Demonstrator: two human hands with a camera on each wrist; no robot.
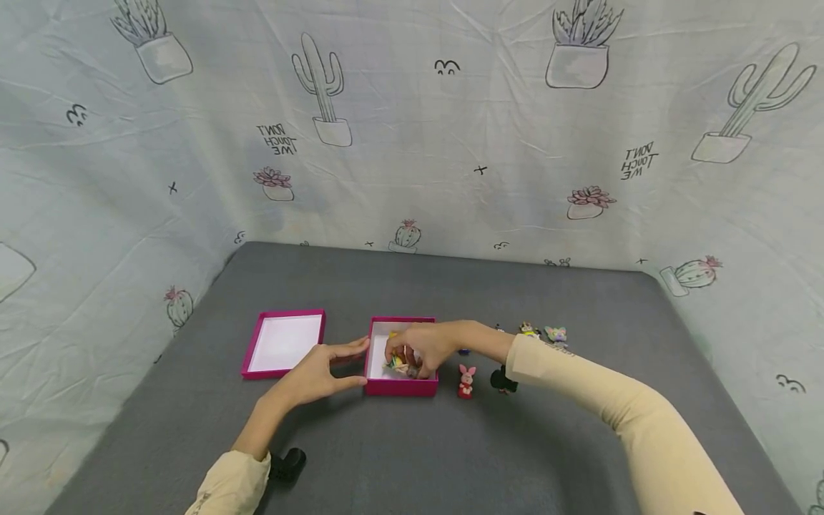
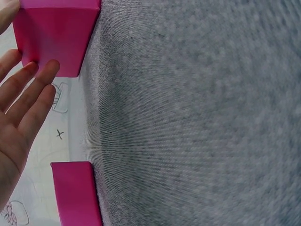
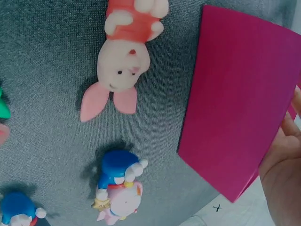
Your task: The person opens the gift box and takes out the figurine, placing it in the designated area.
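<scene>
An open magenta box (image 1: 400,388) with a white inside stands in the middle of the table. My left hand (image 1: 320,373) touches its left side with fairly straight fingers; the left wrist view shows the fingertips (image 2: 52,67) against the magenta wall. Reaching in over the right rim, my right hand (image 1: 430,342) holds a small multicoloured toy figure (image 1: 397,363) between curled fingers and thumb. The figure's shape is mostly hidden. In the right wrist view the box wall hides most of those fingers. A pink-eared rabbit figure (image 1: 466,383) in red is just right of the box.
The magenta lid (image 1: 287,343) lies white side up left of the box. Right of the box are a dark figure (image 1: 503,380), a yellowish figure (image 1: 529,329) and a butterfly-like figure (image 1: 556,334). A blue-and-pink figure (image 3: 120,188) lies near the rabbit. A printed cloth (image 1: 412,129) hangs behind the table.
</scene>
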